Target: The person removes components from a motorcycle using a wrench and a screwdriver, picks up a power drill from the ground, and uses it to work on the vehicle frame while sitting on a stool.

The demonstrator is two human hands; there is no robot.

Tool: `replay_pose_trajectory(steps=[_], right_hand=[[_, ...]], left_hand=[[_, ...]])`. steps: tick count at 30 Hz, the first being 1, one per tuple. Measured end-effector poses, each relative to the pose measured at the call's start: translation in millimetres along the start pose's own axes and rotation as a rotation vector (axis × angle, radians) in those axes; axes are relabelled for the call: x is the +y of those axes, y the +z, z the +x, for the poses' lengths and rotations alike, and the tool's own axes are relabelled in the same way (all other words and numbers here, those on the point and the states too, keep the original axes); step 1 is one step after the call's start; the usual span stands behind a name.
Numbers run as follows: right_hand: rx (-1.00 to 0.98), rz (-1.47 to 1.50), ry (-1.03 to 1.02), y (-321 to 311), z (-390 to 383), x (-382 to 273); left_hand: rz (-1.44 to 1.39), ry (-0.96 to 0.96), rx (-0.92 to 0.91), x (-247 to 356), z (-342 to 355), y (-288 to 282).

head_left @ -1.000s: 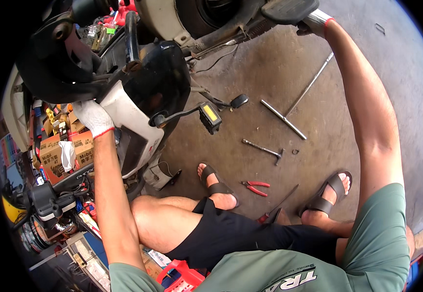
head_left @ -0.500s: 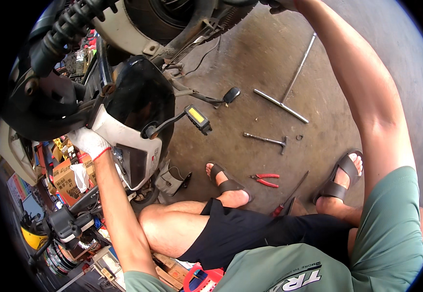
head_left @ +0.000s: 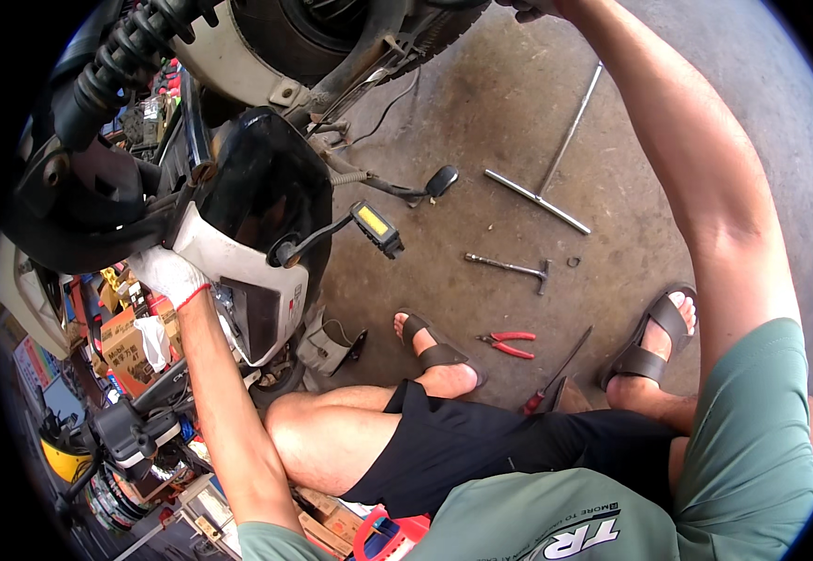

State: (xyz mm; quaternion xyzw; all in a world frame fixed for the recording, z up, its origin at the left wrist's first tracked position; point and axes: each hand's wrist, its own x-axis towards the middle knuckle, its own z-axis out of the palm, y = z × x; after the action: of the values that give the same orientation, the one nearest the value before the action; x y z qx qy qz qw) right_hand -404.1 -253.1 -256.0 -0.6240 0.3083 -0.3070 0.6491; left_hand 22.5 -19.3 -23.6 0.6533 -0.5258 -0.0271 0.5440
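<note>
A motorcycle [head_left: 266, 173] with black and off-white panels fills the upper left, its tyred wheel [head_left: 322, 37] at the top edge. My left hand [head_left: 171, 275], in a white glove with a red cuff, is closed at the lower edge of the black frame [head_left: 107, 238], beside the off-white panel [head_left: 203, 245]. Its fingertips are hidden there. At the top edge, near the wheel, my right hand [head_left: 524, 9] is cut off by the picture's rim. Its dark fingers look curled; what they hold cannot be made out.
On the concrete floor lie a long T-handle wrench [head_left: 539, 199], a short T-handle wrench [head_left: 505, 265], a small ring [head_left: 573, 262], red-handled pliers [head_left: 509, 344] and a screwdriver [head_left: 556, 371]. A foot pedal [head_left: 376, 229] sticks out from the motorcycle. Cardboard boxes [head_left: 131, 355] stand at left.
My right hand has moved slightly left along the top edge. The whole view has shifted a little; my left hand stays at the same place on the motorcycle.
</note>
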Motion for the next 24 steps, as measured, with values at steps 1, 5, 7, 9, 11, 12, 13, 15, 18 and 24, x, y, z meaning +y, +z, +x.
replay_pose_trajectory(steps=[1,5,7,9,11,12,13,15,18,24], right_hand=[[0.001,-0.001,0.001,0,0,0],[0.005,-0.002,-0.002,3,-1,-2],[0.004,0.000,-0.008,4,0,-2],[0.012,-0.008,-0.003,1,-1,-1],[0.013,-0.014,0.011,3,-3,1],[0.009,-0.017,0.011,4,-3,0],[0.007,-0.020,0.012,6,-3,-1],[0.005,-0.022,0.010,8,-4,-2],[0.005,-0.029,0.011,11,-4,-3],[0.016,-0.036,0.009,11,-5,-3]], left_hand=[[-0.004,-0.011,0.003,1,-2,1],[-0.008,-0.001,-0.012,-2,-1,-2],[0.004,0.003,-0.033,-3,5,-10],[-0.005,0.008,-0.012,-1,3,-3],[0.007,0.041,0.051,2,-3,7],[0.020,0.030,0.057,3,-4,6],[-0.025,0.026,0.059,4,-3,5],[0.010,0.054,0.081,2,-1,5],[0.012,0.002,0.023,3,-2,2],[-0.037,0.034,0.057,4,-4,7]])
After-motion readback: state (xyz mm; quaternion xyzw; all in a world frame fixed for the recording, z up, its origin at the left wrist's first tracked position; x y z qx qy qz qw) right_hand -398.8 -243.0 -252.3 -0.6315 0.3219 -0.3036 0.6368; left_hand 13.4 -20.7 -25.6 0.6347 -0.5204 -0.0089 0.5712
